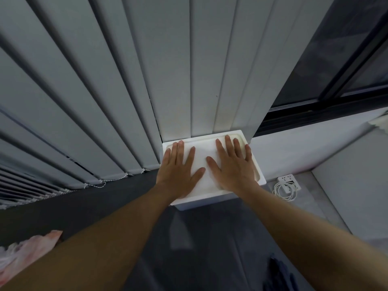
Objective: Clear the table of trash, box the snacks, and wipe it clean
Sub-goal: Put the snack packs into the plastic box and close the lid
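A white foam box (212,196) stands on the dark floor against the vertical blinds, with its white lid (201,147) on top. My left hand (178,171) lies flat on the lid's left half, fingers spread. My right hand (233,166) lies flat on the right half, fingers spread too. Both palms rest on the lid and neither hand holds anything. The box's contents are hidden under the lid.
Grey vertical blinds (105,101) hang behind and to the left. A dark window (340,59) and white wall are at right. A white power strip with a coiled cable (287,185) lies on the floor at right. A pinkish plastic bag (27,253) sits bottom left.
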`<state>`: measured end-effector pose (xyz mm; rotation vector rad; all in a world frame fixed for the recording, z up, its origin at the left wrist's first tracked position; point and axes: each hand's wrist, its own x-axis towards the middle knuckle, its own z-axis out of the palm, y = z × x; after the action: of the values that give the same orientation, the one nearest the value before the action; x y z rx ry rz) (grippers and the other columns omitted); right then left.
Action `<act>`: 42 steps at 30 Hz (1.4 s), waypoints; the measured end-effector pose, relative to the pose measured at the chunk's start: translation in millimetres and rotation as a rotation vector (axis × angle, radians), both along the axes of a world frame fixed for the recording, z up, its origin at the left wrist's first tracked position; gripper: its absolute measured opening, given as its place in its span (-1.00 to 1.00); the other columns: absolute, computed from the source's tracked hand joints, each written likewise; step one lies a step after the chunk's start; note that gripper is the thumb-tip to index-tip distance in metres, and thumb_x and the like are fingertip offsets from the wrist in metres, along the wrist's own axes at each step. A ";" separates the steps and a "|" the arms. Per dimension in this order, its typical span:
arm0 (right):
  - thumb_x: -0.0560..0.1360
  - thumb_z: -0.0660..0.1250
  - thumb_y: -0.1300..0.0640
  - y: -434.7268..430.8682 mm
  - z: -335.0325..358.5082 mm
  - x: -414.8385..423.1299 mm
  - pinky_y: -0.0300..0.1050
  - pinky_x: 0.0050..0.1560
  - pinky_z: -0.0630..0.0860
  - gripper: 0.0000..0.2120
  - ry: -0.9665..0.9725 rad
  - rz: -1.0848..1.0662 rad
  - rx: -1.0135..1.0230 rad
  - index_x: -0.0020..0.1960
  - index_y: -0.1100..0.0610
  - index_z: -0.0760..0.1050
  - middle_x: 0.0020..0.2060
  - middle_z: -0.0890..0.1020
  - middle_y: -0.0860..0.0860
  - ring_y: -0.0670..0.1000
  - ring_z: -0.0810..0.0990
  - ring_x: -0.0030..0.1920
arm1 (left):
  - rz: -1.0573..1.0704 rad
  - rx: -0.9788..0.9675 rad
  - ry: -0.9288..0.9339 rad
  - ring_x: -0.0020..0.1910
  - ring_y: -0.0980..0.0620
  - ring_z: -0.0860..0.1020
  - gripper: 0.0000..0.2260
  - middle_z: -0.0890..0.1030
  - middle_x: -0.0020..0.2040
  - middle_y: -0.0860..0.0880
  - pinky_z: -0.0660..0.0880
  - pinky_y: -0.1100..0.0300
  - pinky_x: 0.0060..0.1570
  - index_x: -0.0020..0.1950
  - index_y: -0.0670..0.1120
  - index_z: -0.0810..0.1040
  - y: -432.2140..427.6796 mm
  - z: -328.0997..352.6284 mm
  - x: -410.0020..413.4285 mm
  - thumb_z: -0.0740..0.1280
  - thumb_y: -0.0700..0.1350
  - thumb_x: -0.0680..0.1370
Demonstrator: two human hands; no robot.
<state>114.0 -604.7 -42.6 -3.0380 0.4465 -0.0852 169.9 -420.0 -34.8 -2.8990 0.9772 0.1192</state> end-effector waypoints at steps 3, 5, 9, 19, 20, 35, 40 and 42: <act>0.52 -0.24 -0.42 -0.6 -1.9 0.3 0.22 0.55 -0.07 -0.25 -0.021 -0.044 0.012 0.57 -0.03 -0.04 0.59 0.03 0.05 0.17 0.03 0.57 | 0.003 -0.095 -0.020 0.61 -0.15 -0.12 -0.34 -0.11 0.64 -0.15 -0.16 -0.07 0.57 0.63 -0.03 -0.16 -1.9 -1.8 -1.3 -0.23 0.28 0.61; 0.52 -0.24 -0.42 -0.6 -3.2 -0.5 0.23 0.54 -0.05 -0.25 -0.033 -0.039 -0.004 0.57 -0.02 0.01 0.58 0.08 0.05 0.17 0.06 0.56 | 0.034 -0.092 -0.042 0.61 -0.14 -0.09 -0.35 -0.09 0.64 -0.14 -0.15 -0.08 0.57 0.63 -0.01 -0.15 -3.2 -5.7 -3.9 -0.28 0.26 0.61; 0.54 -0.20 -0.42 -1.5 -4.4 1.9 0.14 0.57 -0.10 -0.24 -0.045 -0.035 0.055 0.59 0.00 -0.08 0.60 -0.03 0.05 0.14 -0.07 0.59 | 0.027 -0.097 -0.064 0.61 -0.10 -0.09 -0.34 -0.08 0.64 -0.09 -0.16 -0.08 0.56 0.63 -0.02 -0.13 -4.7 -10.0 -0.3 -0.29 0.28 0.59; 0.55 -0.25 -0.38 0.3 -3.5 1.2 0.15 0.56 -0.05 -0.25 0.007 -0.009 0.047 0.59 0.03 -0.07 0.60 0.01 0.06 0.14 -0.01 0.59 | 0.030 -0.074 -0.050 0.62 -0.08 -0.10 -0.29 -0.10 0.65 -0.08 -0.09 -0.10 0.56 0.64 -0.09 -0.11 -6.8 -8.6 0.1 -0.31 0.28 0.58; 0.55 -0.27 -0.38 0.1 -3.5 0.9 0.16 0.56 -0.04 -0.25 0.014 -0.005 0.038 0.60 0.04 -0.08 0.60 0.00 0.06 0.14 -0.02 0.59 | 0.027 -0.072 -0.050 0.62 -0.09 -0.10 -0.28 -0.10 0.65 -0.08 -0.09 -0.10 0.56 0.64 -0.09 -0.12 -6.7 -8.7 -0.4 -0.32 0.28 0.57; 0.54 -0.30 -0.35 8.8 -4.5 -4.0 0.25 0.54 -0.19 -0.27 0.123 0.022 0.055 0.59 0.01 -0.23 0.60 -0.16 0.04 0.18 -0.17 0.58 | -0.040 -0.014 0.027 0.61 -0.13 -0.14 -0.22 -0.16 0.64 -0.09 -0.17 -0.10 0.54 0.63 -0.04 -0.16 -4.2 -4.8 10.1 -0.41 0.34 0.50; 0.51 -0.41 -0.29 14.6 -2.1 -14.3 0.26 0.54 -0.17 -0.29 0.104 0.030 0.052 0.59 -0.01 -0.22 0.60 -0.16 0.03 0.18 -0.18 0.58 | -0.087 0.024 0.008 0.61 -0.14 -0.08 -0.24 -0.10 0.64 -0.13 -0.14 -0.14 0.54 0.63 -0.10 -0.09 -0.3 -6.5 11.1 -0.38 0.31 0.54; 0.53 -0.39 -0.26 15.3 0.1 -14.0 0.25 0.54 -0.17 -0.32 0.111 0.033 0.047 0.59 -0.01 -0.24 0.60 -0.19 0.02 0.17 -0.20 0.58 | -0.098 0.023 0.014 0.61 -0.15 -0.07 -0.28 -0.09 0.64 -0.13 -0.13 -0.13 0.54 0.63 -0.12 -0.07 1.9 -8.3 12.0 -0.29 0.29 0.59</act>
<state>99.9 -589.4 -42.6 -3.0124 0.3993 0.0943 181.9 -418.1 -43.0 -2.8271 1.1107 0.1430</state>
